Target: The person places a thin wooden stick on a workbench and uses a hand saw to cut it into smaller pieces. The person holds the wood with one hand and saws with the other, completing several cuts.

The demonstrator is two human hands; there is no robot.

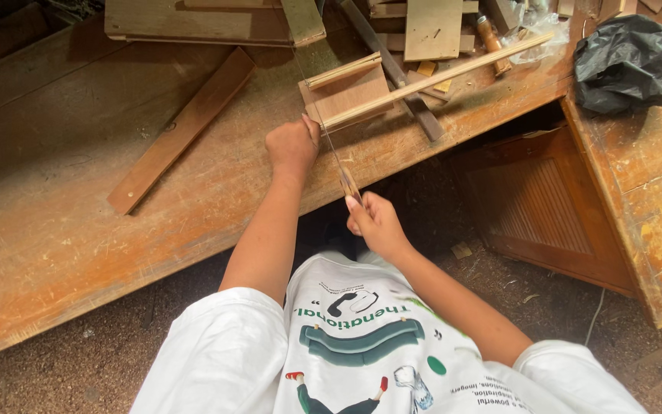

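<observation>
While gripped, saw (336, 157) lengthwise toward long strip (438, 78).

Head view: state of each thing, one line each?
left hand: fisted, pressing on the thin strip
right hand: closed on the saw handle
saw: tilted, blade at the strip
thin strip: lying across a small board
black bag: crumpled on bench

- We see a person in a white T-shirt (362, 345) with short, loose sleeves.
- We see both arms bare from the sleeves down, with no watch, ring or glove on the left hand (293, 146) or the right hand (375, 222).
- We see green shapes, a green dot and small dark writing printed on the shirt front.
- We see a small drawn figure with red bits near the bottom edge.
</observation>
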